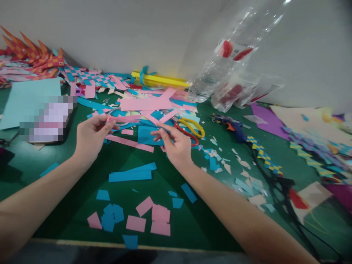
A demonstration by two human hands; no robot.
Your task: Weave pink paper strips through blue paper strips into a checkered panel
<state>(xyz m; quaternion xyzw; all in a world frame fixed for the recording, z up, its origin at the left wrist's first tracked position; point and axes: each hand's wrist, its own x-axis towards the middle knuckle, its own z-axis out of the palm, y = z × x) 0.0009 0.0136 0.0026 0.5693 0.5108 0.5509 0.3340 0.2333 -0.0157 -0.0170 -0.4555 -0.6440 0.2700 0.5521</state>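
My left hand point(92, 135) pinches one end of a pink paper strip point(129, 119), with blue paper strips close under it. My right hand point(177, 143) has its thumb and index finger drawn together at the far ends of the strips; a pink strip point(150, 118) runs up to the fingertip. Its exact hold is partly hidden. Below the hands lie another pink strip point(134, 143) and a blue paper piece point(145, 135). Scissors with yellow and red handles point(194, 126) rest just beyond my right hand.
Paper scraps point(161, 216) dot the green table point(82, 190). A pixelated phone-like object point(49, 121) lies left on light-blue paper point(30, 95). A clear plastic bottle point(233, 51) leans against the wall at the back. Woven paper pieces point(264, 154) and a dark cord point(299, 220) are at right.
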